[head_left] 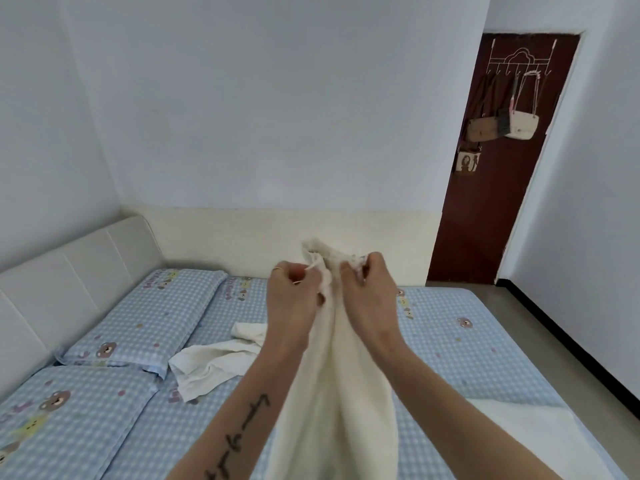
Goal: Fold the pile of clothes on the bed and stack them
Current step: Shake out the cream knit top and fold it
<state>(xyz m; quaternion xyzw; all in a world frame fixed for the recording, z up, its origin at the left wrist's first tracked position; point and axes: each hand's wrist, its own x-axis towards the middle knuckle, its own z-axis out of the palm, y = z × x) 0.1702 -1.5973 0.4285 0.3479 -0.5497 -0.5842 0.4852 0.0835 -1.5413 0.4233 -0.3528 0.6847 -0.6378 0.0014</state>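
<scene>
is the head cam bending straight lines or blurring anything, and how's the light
Head view: wide-angle bending shows in the door frame and the headboard, which lean and curve near the edges. Light is soft and even, with no glare and only faint shadows. The left hand, right hand and cream garment look slightly soft; the near bedsheet print is smeared.

A cream garment (332, 368) hangs upright above the bed (467, 344), bunched at its top edge and draping down in long folds. A second cream piece (211, 365) lies crumpled on the bed, beside the pillow (145, 320).
</scene>
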